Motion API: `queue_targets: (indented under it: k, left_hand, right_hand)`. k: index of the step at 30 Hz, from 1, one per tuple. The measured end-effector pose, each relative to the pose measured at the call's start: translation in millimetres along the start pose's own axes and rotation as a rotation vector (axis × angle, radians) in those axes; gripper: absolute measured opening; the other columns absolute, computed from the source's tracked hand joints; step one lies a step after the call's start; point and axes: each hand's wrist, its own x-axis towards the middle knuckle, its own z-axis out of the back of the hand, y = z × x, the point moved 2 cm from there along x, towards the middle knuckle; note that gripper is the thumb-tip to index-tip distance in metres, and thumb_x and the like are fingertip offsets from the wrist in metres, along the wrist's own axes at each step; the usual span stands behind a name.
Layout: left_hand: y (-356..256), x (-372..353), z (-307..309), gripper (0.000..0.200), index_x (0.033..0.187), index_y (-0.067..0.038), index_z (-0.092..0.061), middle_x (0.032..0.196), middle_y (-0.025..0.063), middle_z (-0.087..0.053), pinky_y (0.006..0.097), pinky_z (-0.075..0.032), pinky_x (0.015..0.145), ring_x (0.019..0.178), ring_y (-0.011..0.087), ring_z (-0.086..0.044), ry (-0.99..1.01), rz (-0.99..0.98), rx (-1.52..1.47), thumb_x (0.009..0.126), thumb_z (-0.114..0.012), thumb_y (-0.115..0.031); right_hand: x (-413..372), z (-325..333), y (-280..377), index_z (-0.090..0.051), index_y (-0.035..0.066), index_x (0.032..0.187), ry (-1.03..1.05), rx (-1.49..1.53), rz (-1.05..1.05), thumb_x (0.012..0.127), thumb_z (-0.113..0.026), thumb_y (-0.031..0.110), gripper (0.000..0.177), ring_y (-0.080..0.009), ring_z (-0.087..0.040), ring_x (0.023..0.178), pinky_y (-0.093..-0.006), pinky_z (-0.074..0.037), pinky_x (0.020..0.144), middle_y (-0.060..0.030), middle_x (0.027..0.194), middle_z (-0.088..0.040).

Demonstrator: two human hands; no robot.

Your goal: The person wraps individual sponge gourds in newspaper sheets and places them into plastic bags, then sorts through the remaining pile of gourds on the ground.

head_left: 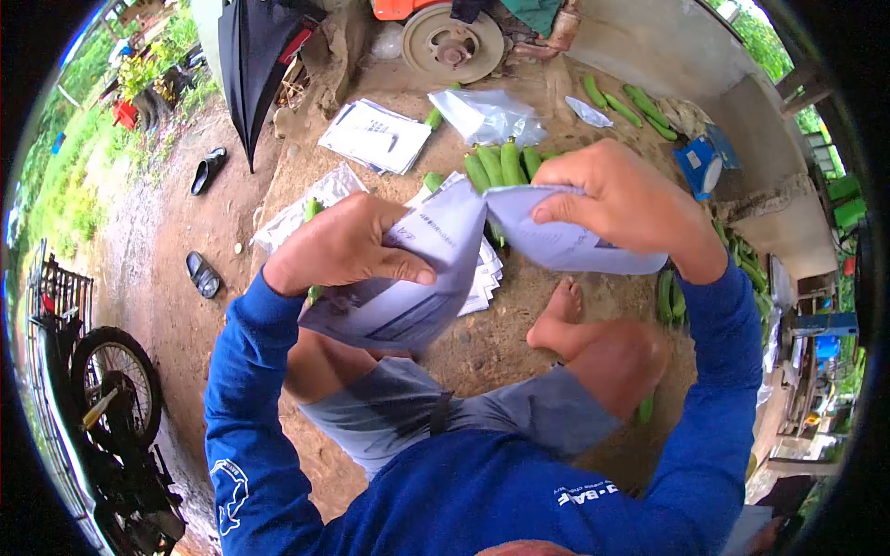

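Note:
My left hand (357, 246) is closed with its thumb on top of a printed paper sheet (436, 269), which bends down over my left knee. My right hand (607, 199) pinches another part of printed white paper (556, 236) between thumb and fingers. Both parts come together at a corner between my hands, with a gap opening below it. Beneath lie more printed sheets (484, 283), partly hidden by the paper. Just beyond my hands is a row of long green gourds (508, 165).
A stack of printed papers (375, 134) and a clear plastic bag (487, 116) lie farther out. More gourds (649, 111) rest near the wall, beside a blue object (697, 167). A folded black umbrella (255, 83), sandals (204, 275) and a motorbike (116, 389) are on the left.

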Motion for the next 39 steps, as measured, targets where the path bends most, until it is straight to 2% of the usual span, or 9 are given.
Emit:
queue_targets:
  k: [11,18,21,24,27,30,32,35,39]
  left_hand:
    - [11,-6,9,0.026,0.093,-0.004,-0.074,0.074,0.0198,-0.064,0.0405,-0.048,0.060,0.064,0.0379,-0.060,-0.220,-0.152,0.287,0.089,-0.074,-0.030]
    - [26,-18,14,0.029,0.101,0.001,-0.072,0.074,0.0129,-0.068,0.0315,-0.051,0.065,0.069,0.0052,-0.058,-0.310,0.098,-0.050,0.092,-0.075,-0.027]
    - [12,-30,24,0.030,0.104,0.002,-0.071,0.075,0.0116,-0.069,0.0305,-0.052,0.066,0.070,0.0047,-0.059,-0.345,0.182,-0.191,0.093,-0.074,-0.026]
    - [5,-38,34,0.028,0.104,0.002,-0.071,0.077,0.0128,-0.070,0.0297,-0.052,0.067,0.073,0.0034,-0.059,-0.380,0.157,-0.109,0.094,-0.073,-0.024]
    - [-25,-42,45,0.027,0.101,0.002,-0.070,0.076,0.0140,-0.069,0.0313,-0.051,0.065,0.071,0.0041,-0.058,-0.410,0.080,0.088,0.094,-0.073,-0.024]
    - [-47,-51,57,0.025,0.096,0.000,-0.069,0.073,0.0182,-0.065,0.0368,-0.049,0.062,0.062,0.0234,-0.059,-0.397,0.127,0.404,0.092,-0.073,-0.024]
    - [-68,-54,65,0.024,0.094,-0.001,-0.068,0.075,0.0201,-0.064,0.0392,-0.049,0.063,0.064,0.0362,-0.059,-0.404,0.092,0.521,0.091,-0.071,-0.024]
    - [-110,-60,76,0.024,0.095,0.000,-0.067,0.076,0.0204,-0.065,0.0395,-0.050,0.064,0.065,0.0328,-0.064,-0.438,0.184,0.621,0.092,-0.069,-0.024]
    - [-132,-77,88,0.023,0.095,0.000,-0.068,0.077,0.0192,-0.066,0.0374,-0.051,0.065,0.067,0.0272,-0.067,-0.458,0.222,0.558,0.091,-0.069,-0.023]
  right_hand:
    - [-18,11,-20,-0.069,-0.002,0.099,-0.153,-0.051,-0.026,0.086,-0.070,0.017,0.023,-0.0194,-0.063,0.073,-0.0346,-0.049,0.070,-0.0136,0.080,-0.068]
    - [-19,-11,-47,-0.071,-0.003,0.104,-0.321,0.233,-0.034,0.084,-0.078,0.024,0.034,-0.0195,-0.067,0.081,-0.0343,-0.052,0.077,-0.0144,0.089,-0.073]
    - [-23,-51,-76,-0.073,-0.002,0.106,-0.141,0.678,-0.101,0.083,-0.081,0.022,0.035,-0.0161,-0.067,0.085,-0.0318,-0.053,0.081,-0.0098,0.095,-0.075]
    - [-23,-99,-90,-0.073,-0.003,0.109,0.053,0.641,-0.232,0.086,-0.079,0.020,0.032,-0.0107,-0.066,0.092,-0.0262,-0.052,0.085,-0.0062,0.098,-0.075]
    - [-18,-133,-87,-0.048,-0.001,0.144,0.011,1.025,-0.183,0.084,-0.081,0.016,0.071,-0.0253,-0.056,0.126,-0.0357,-0.050,0.100,-0.0166,0.140,-0.056]
    - [-10,-146,-77,-0.025,0.001,0.157,0.075,0.880,-0.175,0.079,-0.085,0.016,0.099,-0.0333,-0.039,0.143,-0.0423,-0.041,0.111,-0.0183,0.158,-0.034]
    - [0,-163,-74,-0.025,-0.001,0.156,0.050,0.896,-0.106,0.077,-0.088,0.026,0.104,-0.0357,-0.040,0.142,-0.0445,-0.038,0.114,-0.0229,0.155,-0.037]
    - [15,-179,-49,-0.030,0.000,0.154,0.009,0.997,0.152,0.076,-0.090,0.028,0.102,-0.0295,-0.038,0.144,-0.0453,-0.033,0.118,-0.0205,0.154,-0.040]
    - [-2,-179,-14,-0.045,-0.004,0.143,0.071,1.267,0.028,0.080,-0.086,0.020,0.079,-0.0259,-0.054,0.129,-0.0417,-0.041,0.112,-0.0164,0.139,-0.057]
